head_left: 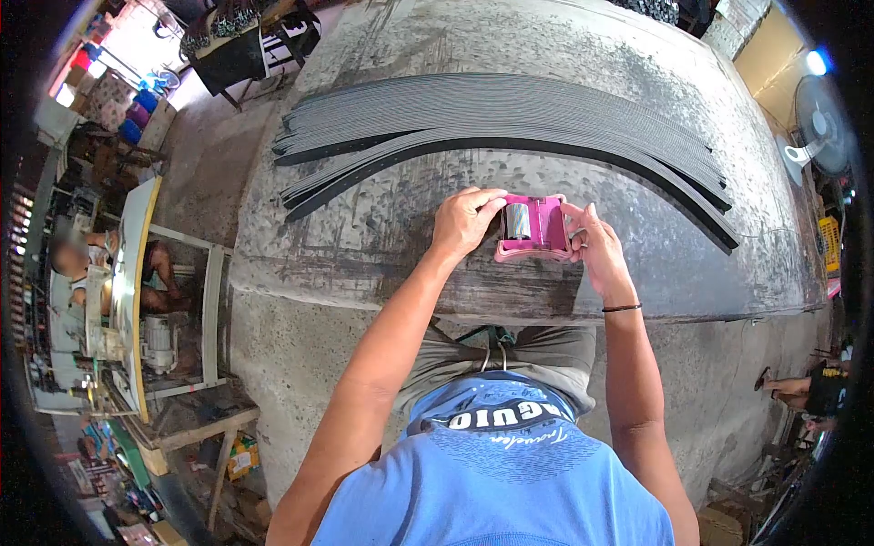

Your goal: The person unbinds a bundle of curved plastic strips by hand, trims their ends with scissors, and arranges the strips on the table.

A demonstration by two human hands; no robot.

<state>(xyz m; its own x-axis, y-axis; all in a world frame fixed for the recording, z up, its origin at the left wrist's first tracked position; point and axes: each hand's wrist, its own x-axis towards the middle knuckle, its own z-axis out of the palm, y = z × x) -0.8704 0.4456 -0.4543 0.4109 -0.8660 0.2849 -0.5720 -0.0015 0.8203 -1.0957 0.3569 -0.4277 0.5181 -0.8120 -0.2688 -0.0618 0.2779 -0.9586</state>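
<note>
Close to the front edge of the worktable, a pink tape dispenser [552, 227] sits between my two hands. A shiny, silvery roll [517, 223] lies in its left half. My left hand [462, 223] is closed on the dispenser's left side, thumb and fingers at the upper left corner. On the opposite side, my right hand [598, 246] grips the right rim with its fingers bent around it. Beyond both hands, a long stack of thin dark grey strips [482, 109] stretches across the table in a curve, several of them split off at the front.
The worn grey worktable [364, 264] carries the strips and dispenser. A fan [819, 127] stands at the right. To the left, a person [82, 268] sits behind a machine table with a pale top [137, 291]. Another person [806, 391] is at the far right.
</note>
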